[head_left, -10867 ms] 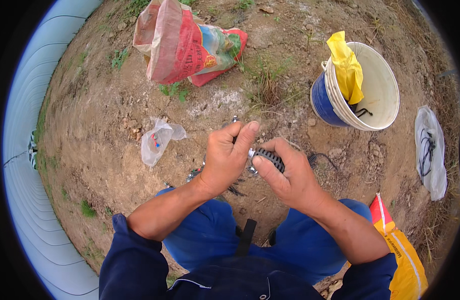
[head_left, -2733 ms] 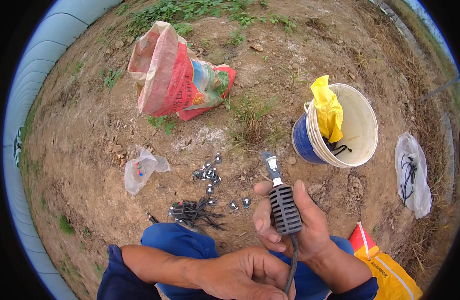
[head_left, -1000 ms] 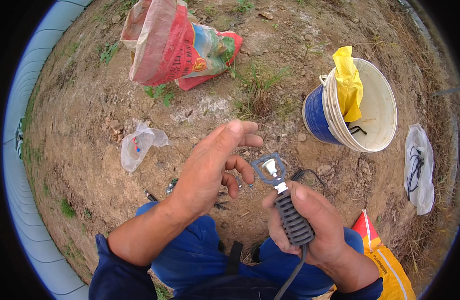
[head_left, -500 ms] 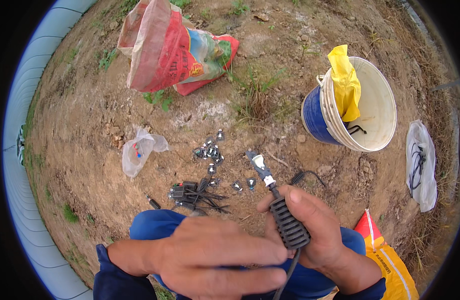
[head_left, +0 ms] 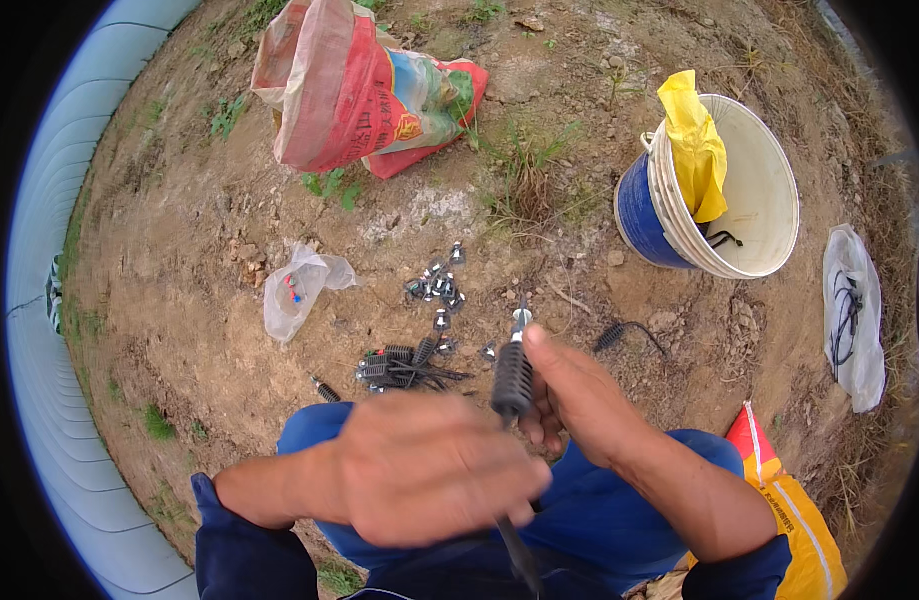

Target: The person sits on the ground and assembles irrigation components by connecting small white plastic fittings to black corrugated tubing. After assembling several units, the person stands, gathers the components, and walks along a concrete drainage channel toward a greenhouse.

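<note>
The right hand (head_left: 574, 390) held a black ribbed weight (head_left: 512, 385) in front of the person's knees, above the bare ground. Its grip was closed, the thumb lying near the white neck at the top and the fingers curled in behind. A white piece (head_left: 520, 318) stood out from the far end, and a dark cable (head_left: 519, 555) ran down from the near end toward the lap. The left hand (head_left: 429, 480) passed across that cable just below the weight; it was blurred, so whether its grip had closed on the cable could not be told.

Beyond the hands, a heap of similar weights (head_left: 384, 370) lay on the ground, with a cluster of small black-and-white sprinkler heads (head_left: 439, 287) near it. A clear plastic bag (head_left: 284, 312) lay to their left. Farther right stood a blue-and-white bucket (head_left: 764, 235), a yellow cloth (head_left: 694, 145) draped over its rim.
</note>
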`<state>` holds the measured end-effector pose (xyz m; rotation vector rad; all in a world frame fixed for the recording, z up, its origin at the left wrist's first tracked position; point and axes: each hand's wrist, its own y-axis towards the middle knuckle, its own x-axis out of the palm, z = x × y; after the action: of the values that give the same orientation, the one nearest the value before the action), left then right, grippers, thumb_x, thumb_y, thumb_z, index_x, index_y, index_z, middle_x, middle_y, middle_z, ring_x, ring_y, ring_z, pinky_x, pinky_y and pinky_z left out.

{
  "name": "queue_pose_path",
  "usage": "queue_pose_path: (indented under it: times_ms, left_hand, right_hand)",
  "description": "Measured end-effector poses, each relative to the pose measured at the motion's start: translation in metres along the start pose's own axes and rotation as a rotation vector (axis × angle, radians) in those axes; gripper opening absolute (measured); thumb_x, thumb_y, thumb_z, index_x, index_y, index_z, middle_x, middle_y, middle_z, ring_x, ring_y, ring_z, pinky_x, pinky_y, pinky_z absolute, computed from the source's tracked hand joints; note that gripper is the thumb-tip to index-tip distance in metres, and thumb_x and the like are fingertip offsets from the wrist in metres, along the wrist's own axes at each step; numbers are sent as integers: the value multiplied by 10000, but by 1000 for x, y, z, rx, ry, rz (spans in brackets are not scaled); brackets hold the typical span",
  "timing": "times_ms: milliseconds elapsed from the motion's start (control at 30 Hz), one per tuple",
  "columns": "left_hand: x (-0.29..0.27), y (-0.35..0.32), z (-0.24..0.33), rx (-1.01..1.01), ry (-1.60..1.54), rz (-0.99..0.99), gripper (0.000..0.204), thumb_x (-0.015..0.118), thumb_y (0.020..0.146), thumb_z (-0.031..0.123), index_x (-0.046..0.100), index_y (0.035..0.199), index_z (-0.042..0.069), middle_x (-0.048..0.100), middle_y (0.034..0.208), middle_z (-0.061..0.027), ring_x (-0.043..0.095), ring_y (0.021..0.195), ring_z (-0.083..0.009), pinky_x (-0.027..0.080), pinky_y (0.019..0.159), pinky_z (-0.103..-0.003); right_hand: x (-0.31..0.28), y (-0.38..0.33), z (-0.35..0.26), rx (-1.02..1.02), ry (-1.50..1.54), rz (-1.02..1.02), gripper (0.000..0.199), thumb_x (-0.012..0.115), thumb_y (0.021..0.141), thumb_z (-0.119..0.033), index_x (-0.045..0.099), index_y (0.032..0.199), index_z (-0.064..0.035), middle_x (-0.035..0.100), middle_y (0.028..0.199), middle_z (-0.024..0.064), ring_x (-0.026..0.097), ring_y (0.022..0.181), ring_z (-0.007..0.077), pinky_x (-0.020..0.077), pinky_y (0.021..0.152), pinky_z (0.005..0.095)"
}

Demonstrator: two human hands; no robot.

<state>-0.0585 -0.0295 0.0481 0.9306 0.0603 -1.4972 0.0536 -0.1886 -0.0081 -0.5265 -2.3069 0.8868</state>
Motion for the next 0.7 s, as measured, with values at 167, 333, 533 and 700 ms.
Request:
queue_pose_path:
  times_ms: [167,333,533,700]
  left_hand:
    - [-52,-54,-28,-587,202,104,155,554,975,86,632,956,-47,647,731,-68,629,690,-130,491,633,-273]
    - [-55,-139,-46,-1003,217,158,171,589,978,123,650,969,-36,631,686,-43,609,661,-98,473,591,-273]
    - [7,-248,-104,-832,558,-376,158,671,885,184,619,845,40,635,729,-138,634,650,-340,499,564,-430]
    - [101,-294,-137,-741,522,-534,196,697,839,232,590,794,75,584,788,-122,623,752,-307,508,641,-444]
  right_hand:
    - [-24,26,33,-70,-548,100,588,531,939,-537,641,1085,21,692,760,148,668,770,247,504,700,410]
    - [-36,27,44,-152,-758,279,452,611,901,-394,659,1035,35,662,712,154,668,719,285,505,665,400]
    - [-65,33,81,-114,-782,427,430,644,868,-364,663,1055,23,677,759,179,674,748,308,512,689,410]
    - [-116,47,101,-57,-921,704,399,642,847,-339,682,1026,15,693,855,226,673,861,381,519,767,447]
